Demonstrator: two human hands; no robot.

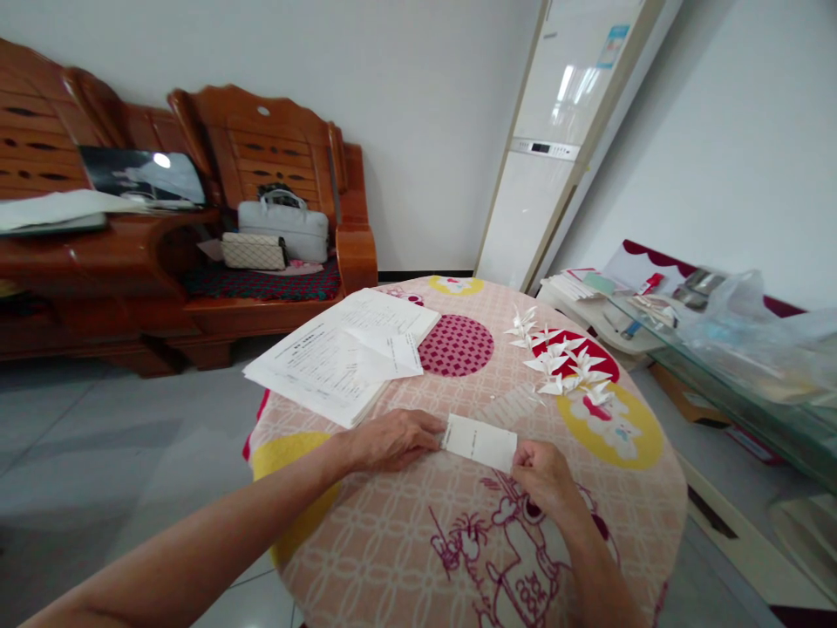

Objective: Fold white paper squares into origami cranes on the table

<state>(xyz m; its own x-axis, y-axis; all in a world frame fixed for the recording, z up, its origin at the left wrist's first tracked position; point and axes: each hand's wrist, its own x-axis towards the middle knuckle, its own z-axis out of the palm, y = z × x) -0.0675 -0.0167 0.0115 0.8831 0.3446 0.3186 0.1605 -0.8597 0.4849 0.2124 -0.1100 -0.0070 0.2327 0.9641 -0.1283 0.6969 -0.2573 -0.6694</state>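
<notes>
A small rectangle of white paper (pixel 482 443) with a few printed marks is held level just over the patterned tablecloth (pixel 392 549). Its left end is pinched by my left hand (pixel 398 439), fingers closed at the edge. At the opposite end my right hand (pixel 541 471) grips the near right corner between thumb and curled fingers. Beyond my left hand lies a stack of printed sheets (pixel 314 358), with a loose creased sheet (pixel 385 351) on top. Several folded white paper cranes (pixel 566 362) sit grouped on the far right of the round table.
A glass-topped cabinet (pixel 738 375) with a clear plastic bag (pixel 738 314) and papers stands close on the right. Behind the table are a wooden sofa (pixel 261 131) holding a grey handbag (pixel 288 228) and a tall white air conditioner (pixel 533 192).
</notes>
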